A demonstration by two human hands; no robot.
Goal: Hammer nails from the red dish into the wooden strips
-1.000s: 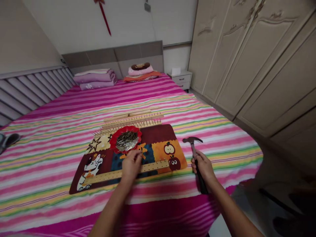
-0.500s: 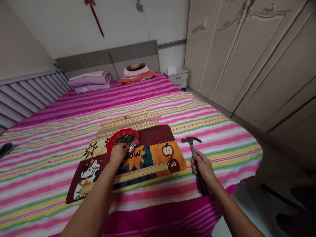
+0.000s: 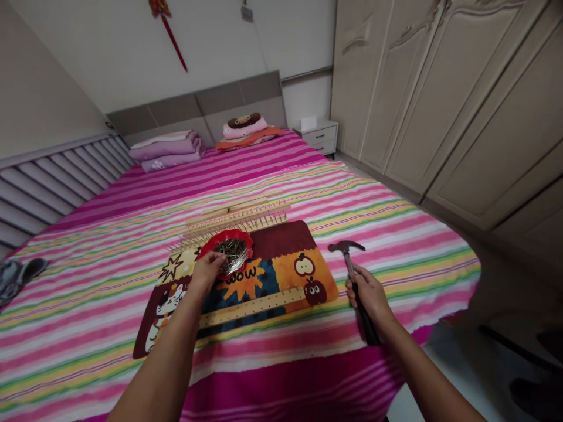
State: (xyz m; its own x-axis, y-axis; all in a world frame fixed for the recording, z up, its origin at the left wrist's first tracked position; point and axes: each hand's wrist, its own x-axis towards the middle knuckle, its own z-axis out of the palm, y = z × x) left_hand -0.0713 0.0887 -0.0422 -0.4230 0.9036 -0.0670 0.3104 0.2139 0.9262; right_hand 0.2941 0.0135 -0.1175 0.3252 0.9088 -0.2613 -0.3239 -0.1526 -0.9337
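My right hand [image 3: 372, 296] is wrapped around the black handle of a claw hammer [image 3: 347, 247], held beside the mat with its metal head pointing away from me. At the near left side of a red scalloped dish [image 3: 215, 239], my left hand [image 3: 207, 271] has its fingers pinched together. A thin metal nail seems to stick out from the fingertips, though it is small. Many loose nails [image 3: 234, 249] fill the dish. Nearer to me, a wooden strip [image 3: 253, 309] with a row of holes lies across the patterned mat [image 3: 284, 239].
Beyond the dish lie wooden strips [image 3: 246, 223] with rows of upright nails. All of it rests on a bed with a striped cover [image 3: 396, 252]. Folded bedding [image 3: 171, 149] is stacked by the headboard. A wardrobe [image 3: 440, 105] stands right, a slatted rail [image 3: 65, 181] left.
My left hand has drawn back slightly left from over the nails, fingers pinched. The hammer stays in my right hand. The whole view has shifted a little.
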